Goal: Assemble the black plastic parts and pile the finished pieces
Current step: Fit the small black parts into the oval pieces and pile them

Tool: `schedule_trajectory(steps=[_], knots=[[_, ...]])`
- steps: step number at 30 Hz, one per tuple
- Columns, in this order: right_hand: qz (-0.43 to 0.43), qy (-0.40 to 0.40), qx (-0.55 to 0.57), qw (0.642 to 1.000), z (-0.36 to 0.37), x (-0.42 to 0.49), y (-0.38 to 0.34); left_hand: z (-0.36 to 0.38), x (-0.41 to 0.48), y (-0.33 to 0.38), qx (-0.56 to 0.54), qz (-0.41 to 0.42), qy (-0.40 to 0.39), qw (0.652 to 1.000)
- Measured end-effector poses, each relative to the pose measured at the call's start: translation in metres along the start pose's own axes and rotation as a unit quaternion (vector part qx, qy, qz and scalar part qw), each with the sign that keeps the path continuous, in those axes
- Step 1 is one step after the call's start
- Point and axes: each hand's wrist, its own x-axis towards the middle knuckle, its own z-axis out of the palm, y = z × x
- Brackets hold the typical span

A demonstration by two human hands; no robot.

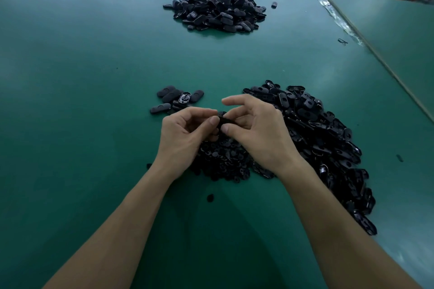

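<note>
Pinching one black part [222,118] btwn L hand [185,135] & R hand [257,130], both curled, R index out straight, just above small parts heap [223,162]; big pile [319,134] at right, far pile [218,7] at back.

Left hand [185,134] tip-to-tip with right hand [258,129]

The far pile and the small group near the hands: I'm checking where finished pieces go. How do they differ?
The far pile is a heap of many pieces; the small group is a handful lying low. The far pile sits far across the table; the small group lies just beyond the left hand. Both are black oval plastic pieces.
</note>
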Motion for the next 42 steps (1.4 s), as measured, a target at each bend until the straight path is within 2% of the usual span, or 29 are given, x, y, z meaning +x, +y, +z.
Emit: schedule_trajectory(steps=[5, 7, 12, 19, 26, 29, 34, 37, 42], knots=[[0.056, -0.013, -0.018, 0.998, 0.001, -0.003, 0.007, -0.001, 0.000, -0.002, -0.004, 0.003, 0.017, 1.000], [0.069, -0.016, 0.008, 0.997, 0.002, -0.004, 0.009, -0.002, -0.001, -0.002, -0.002, 0.004, 0.016, 1.000], [0.048, -0.012, 0.038, 0.998, 0.001, -0.002, 0.010, -0.002, -0.001, 0.000, 0.019, 0.018, -0.011, 1.000], [0.045, -0.023, 0.047, 0.998, 0.000, -0.001, 0.011, -0.004, -0.002, 0.001, -0.012, 0.005, -0.018, 1.000], [0.069, -0.019, 0.160, 0.985, 0.006, -0.004, 0.006, -0.003, -0.001, 0.002, -0.022, -0.003, -0.022, 1.000], [0.079, -0.031, 0.157, 0.984, 0.008, -0.005, 0.004, -0.001, -0.002, 0.003, -0.005, 0.008, -0.025, 1.000], [0.059, -0.069, 0.033, 0.995, 0.003, -0.005, 0.004, -0.001, 0.000, 0.003, 0.022, 0.023, -0.020, 0.999], [0.039, -0.050, -0.063, 0.996, 0.005, -0.006, 0.006, -0.001, 0.000, 0.000, 0.028, 0.016, -0.015, 0.999], [0.040, -0.088, -0.253, 0.963, 0.016, -0.010, 0.009, -0.001, 0.001, -0.003, -0.016, 0.010, 0.009, 1.000]])
